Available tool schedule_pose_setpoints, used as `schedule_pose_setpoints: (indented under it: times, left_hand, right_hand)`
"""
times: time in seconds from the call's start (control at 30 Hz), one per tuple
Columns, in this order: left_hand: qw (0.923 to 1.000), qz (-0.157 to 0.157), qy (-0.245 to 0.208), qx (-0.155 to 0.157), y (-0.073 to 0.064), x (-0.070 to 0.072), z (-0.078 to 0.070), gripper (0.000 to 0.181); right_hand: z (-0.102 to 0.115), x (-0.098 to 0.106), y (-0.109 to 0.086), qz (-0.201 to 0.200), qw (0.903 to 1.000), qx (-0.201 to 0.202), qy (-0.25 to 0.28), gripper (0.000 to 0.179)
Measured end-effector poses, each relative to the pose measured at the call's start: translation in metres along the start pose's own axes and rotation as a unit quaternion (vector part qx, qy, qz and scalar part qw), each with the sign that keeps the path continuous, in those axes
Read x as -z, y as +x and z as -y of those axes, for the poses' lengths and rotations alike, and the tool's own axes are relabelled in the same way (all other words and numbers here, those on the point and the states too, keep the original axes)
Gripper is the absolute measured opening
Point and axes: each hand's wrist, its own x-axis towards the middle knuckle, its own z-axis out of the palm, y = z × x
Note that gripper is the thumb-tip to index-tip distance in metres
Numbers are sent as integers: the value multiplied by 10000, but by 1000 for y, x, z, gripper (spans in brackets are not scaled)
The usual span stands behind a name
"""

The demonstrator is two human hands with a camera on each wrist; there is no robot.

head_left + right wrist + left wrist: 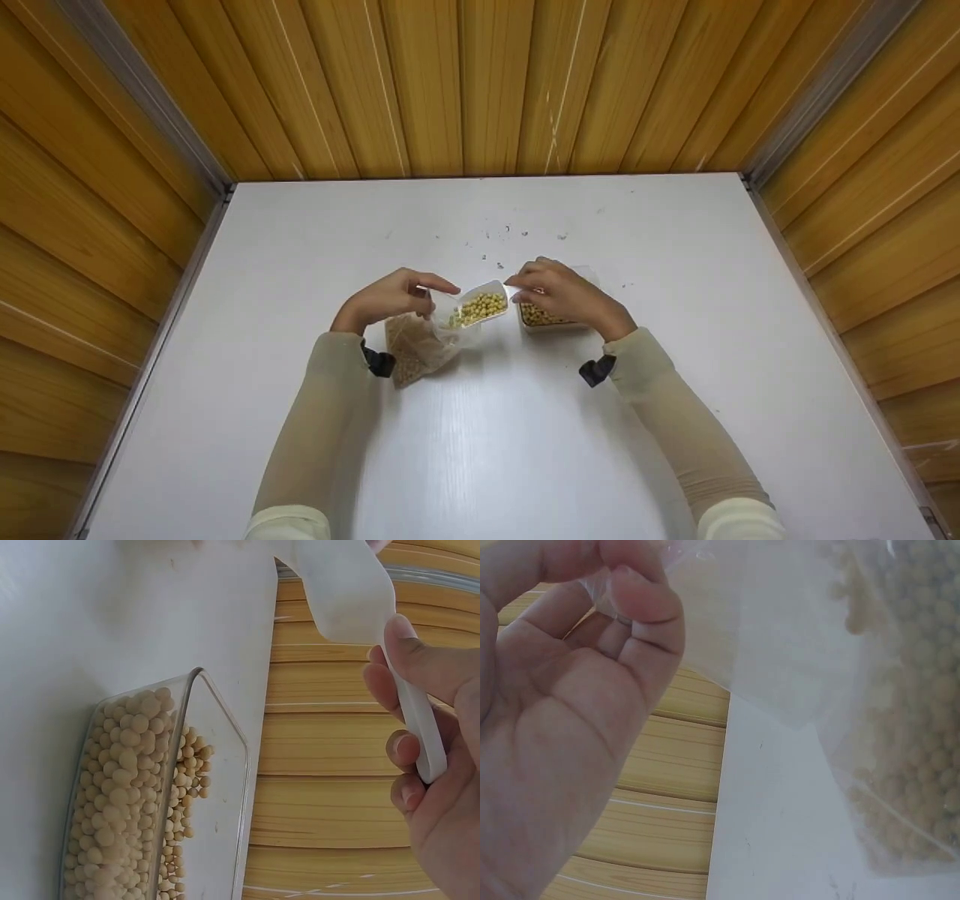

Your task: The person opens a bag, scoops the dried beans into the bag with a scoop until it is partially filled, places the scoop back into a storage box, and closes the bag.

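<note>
My right hand (pixel 562 291) grips the handle of a white plastic scoop (pixel 349 600), thumb along one side and fingers curled round the other. Yellowish soybeans (pixel 484 306) fill the scoop, whose front edge lies at the mouth of a clear plastic bag (pixel 420 349). At that mouth, my left hand (pixel 390 300) pinches the bag's upper edge between thumb and fingers. More soybeans fill the bag's lower part, seen close up in the left wrist view. Below my right hand stands a clear rectangular container (pixel 225 720) partly filled with soybeans (pixel 112 787).
The white table (pixel 480 450) carries the bag and the container side by side. Small dark specks (pixel 525 233) are scattered beyond the hands. Wood-patterned walls (pixel 487 90) stand along the table's back and both sides.
</note>
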Motion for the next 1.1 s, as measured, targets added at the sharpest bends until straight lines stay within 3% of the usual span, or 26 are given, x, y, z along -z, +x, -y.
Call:
schedule_pose_setpoints:
  times: [0.23,0.67,1.1]
  left_hand:
    - [10000,6,5,-30,1,0,0,46]
    - [9998,51,-121,-113,2,1,1,46]
    - [9999,38,-46,-142,0,6,0,45]
  right_hand:
    - [5,4,1,96,9996,-95,-261,30]
    - [10,7,3,13,9977,162,-655,28]
    - [3,13,-3,-133,9997,-152,-160,29]
